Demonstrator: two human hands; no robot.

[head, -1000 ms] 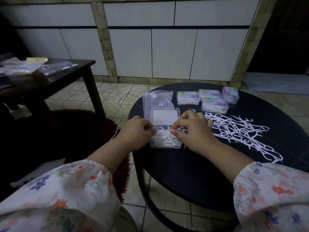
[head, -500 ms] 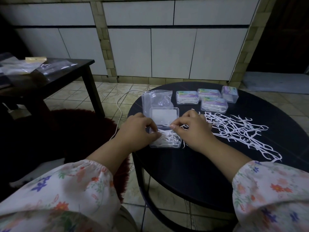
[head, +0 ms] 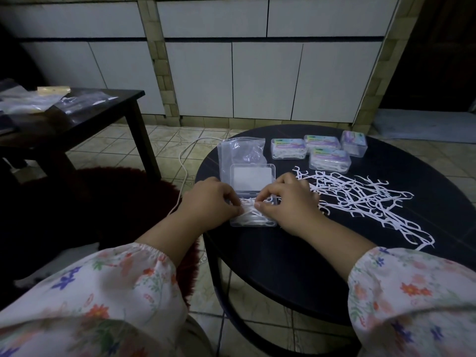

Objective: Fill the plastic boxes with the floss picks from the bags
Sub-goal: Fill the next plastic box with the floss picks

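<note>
Both hands, left hand (head: 211,202) and right hand (head: 288,202), pinch floss picks (head: 253,217) into the open box (head: 253,222); closing its lid (head: 252,180) likely follows.

Looks like a home — dim room with beige floor tiles (head: 164,140), white cabinet doors (head: 265,78) beyond the hands, a dark red shaggy rug (head: 108,199) to their left, a dark side table (head: 85,119) further left — no workshop fittings.
</note>
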